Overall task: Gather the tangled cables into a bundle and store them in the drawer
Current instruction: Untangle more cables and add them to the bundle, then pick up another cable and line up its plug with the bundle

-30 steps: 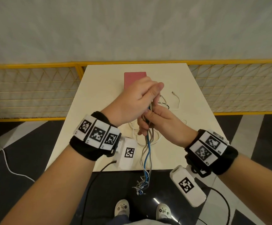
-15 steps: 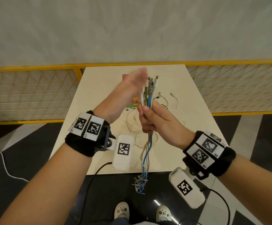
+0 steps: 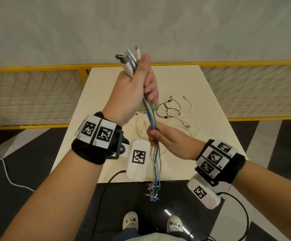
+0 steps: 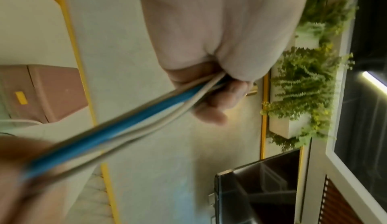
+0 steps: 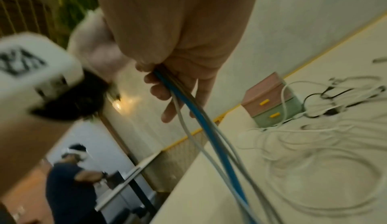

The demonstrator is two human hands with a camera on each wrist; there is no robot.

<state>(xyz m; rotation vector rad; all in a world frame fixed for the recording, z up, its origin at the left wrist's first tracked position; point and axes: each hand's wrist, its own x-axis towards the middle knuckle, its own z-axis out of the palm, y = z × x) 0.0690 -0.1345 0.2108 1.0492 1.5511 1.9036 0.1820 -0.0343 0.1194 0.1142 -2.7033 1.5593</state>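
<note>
Both hands hold a bundle of blue, white and grey cables [image 3: 150,115] upright above the table's near edge. My left hand [image 3: 141,80] grips its upper part, with several plugs [image 3: 129,60] sticking out above the fist. Lower down, my right hand [image 3: 156,136] grips the same bundle, whose frayed ends [image 3: 154,193] hang past the table edge. The bundle [image 4: 125,128] runs taut between the hands, as the right wrist view also shows at the bundle [image 5: 209,128]. Loose cables [image 3: 174,110] lie tangled on the table [image 3: 214,133]. The pink and green drawer unit [image 5: 270,101] stands behind them with both drawers closed.
A yellow-framed mesh railing [image 3: 37,94] runs behind and beside the table. Loose white cables [image 5: 314,136] spread across the tabletop toward the right. Planters [image 4: 303,86] and a dark screen [image 4: 261,186] stand beyond. Another person [image 5: 69,178] is off to the left.
My left hand let go above the right hand, then took hold of the bundle's top and rose with it. The right hand now holds lower on the cables.
</note>
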